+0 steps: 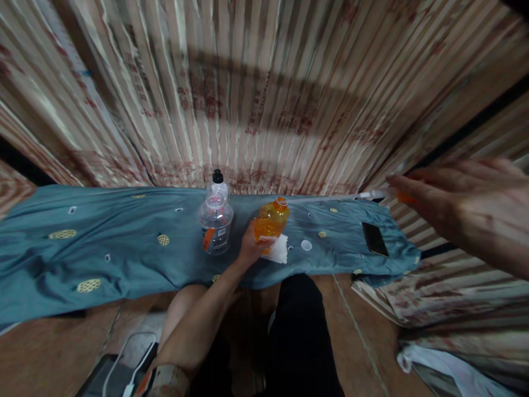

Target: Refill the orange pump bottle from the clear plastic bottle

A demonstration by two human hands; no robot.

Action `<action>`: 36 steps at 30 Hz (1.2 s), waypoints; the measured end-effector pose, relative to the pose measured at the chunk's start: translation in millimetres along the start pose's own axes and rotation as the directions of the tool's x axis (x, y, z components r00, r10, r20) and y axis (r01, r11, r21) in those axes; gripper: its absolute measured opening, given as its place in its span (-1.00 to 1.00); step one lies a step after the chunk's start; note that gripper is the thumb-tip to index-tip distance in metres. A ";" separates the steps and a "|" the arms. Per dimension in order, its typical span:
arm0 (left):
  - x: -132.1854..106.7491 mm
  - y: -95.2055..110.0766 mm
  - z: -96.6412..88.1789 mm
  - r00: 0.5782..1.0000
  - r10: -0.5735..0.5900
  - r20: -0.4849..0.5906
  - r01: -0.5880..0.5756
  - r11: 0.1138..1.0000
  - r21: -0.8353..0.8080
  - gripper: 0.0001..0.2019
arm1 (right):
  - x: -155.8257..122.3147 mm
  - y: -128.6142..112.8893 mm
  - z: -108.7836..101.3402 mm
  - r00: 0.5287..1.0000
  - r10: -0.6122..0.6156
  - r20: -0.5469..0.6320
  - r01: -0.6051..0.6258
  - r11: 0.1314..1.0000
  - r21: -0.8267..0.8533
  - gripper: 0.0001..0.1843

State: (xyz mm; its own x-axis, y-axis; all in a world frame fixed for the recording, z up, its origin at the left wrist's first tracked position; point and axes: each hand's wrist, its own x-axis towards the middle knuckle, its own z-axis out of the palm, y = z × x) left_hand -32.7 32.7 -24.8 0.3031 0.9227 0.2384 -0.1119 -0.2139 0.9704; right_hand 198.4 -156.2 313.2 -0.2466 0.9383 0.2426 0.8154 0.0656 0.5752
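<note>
My left hand (251,246) is closed round an orange-filled bottle (273,218) that stands tilted on the blue cloth (103,248), its neck open. Under the bottle lies a white tissue (279,251). A small white cap (306,245) rests on the cloth just right of it. My right hand (458,204) is raised at the right, close to the camera and blurred. Its fingers point left and pinch a small orange thing (405,197) next to a thin white stick (372,194). A clear round bottle (215,223) and a black-capped bottle (217,184) stand left of my left hand.
A black phone (374,239) lies on the cloth's right end. Striped curtain fabric (264,99) hangs behind and spills down at the right. My legs (297,331) are below the cloth, over a brown floor. A dark device with a white cable (124,369) sits at the bottom left.
</note>
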 end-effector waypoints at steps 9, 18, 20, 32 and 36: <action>0.2 1.9 4.7 1.000 0.007 0.005 -0.007 1.000 -0.023 -0.41 | 133.3 -73.9 -3.0 0.917 -0.395 0.047 0.388 0.914 0.117 -0.68; -1.1 3.9 7.3 1.000 0.002 0.001 -0.003 0.999 0.035 -0.48 | 178.9 -107.2 51.2 0.895 -0.437 0.093 0.380 0.854 0.356 -0.75; -1.0 3.9 7.6 1.000 -0.003 -0.001 0.003 0.999 0.048 -0.46 | 181.2 -106.9 56.8 0.900 -0.419 0.119 0.341 0.848 0.406 -0.73; -1.8 -2.0 7.3 0.999 0.030 0.033 -0.033 0.993 0.111 -0.49 | 182.3 -92.6 61.7 0.934 -0.358 -0.007 0.244 0.624 0.742 -0.74; -1.3 -8.0 6.6 0.998 0.032 0.047 -0.038 0.989 0.142 -0.61 | 148.4 -51.8 37.9 0.992 -0.120 -0.025 0.088 0.560 0.824 -0.23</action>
State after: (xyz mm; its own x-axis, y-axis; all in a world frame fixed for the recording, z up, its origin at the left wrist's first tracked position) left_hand -25.9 31.1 -32.7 0.3438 0.8993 0.2704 0.0118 -0.2921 0.9563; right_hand 139.4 -7.5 289.8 -0.3556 0.9149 0.1914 0.8661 0.3995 -0.3004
